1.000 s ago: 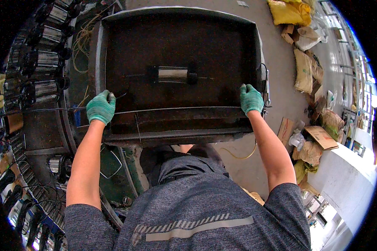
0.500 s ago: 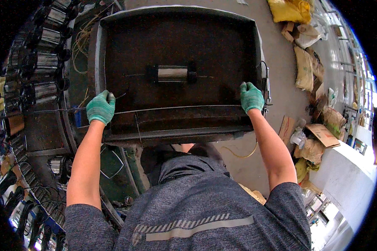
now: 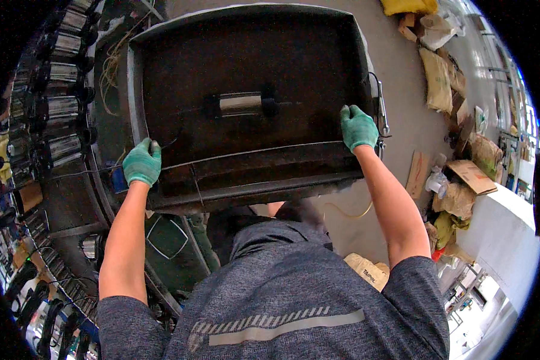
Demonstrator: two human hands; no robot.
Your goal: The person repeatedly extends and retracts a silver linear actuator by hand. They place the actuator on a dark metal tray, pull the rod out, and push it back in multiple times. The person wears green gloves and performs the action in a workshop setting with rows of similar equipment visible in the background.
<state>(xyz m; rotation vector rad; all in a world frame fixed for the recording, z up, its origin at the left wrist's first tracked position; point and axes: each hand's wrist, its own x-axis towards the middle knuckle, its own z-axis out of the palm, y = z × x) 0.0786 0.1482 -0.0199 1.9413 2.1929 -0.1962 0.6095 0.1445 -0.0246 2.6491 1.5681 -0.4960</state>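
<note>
A wide, deep, dark metal tray [image 3: 139,90] spreads out in front of me. Inside, near its middle, lies a silver cylinder with black ends [image 3: 240,104], like a motor stator, with a thin dark line leaving each end. My left hand [image 3: 143,162], in a green knit glove, is closed at the tray's left side near the front. A thin black wire [image 3: 81,174] runs in from the left to it, and a short dark strand shows beyond the thumb. My right hand [image 3: 359,128], gloved alike, is closed on the tray's right side. Fingertips of both hands are hidden.
Racks of similar silver cylinders [image 3: 63,108] line the left. A wrench-like metal tool [image 3: 384,108] sits along the tray's right outer side. Sacks [image 3: 435,80] and flattened cardboard [image 3: 471,176] lie on the floor at right. A yellow hose [image 3: 351,214] curves below the tray.
The whole view has turned slightly counterclockwise. Both hands remain closed at the tray's sides, and the cylinder stays inside the tray.
</note>
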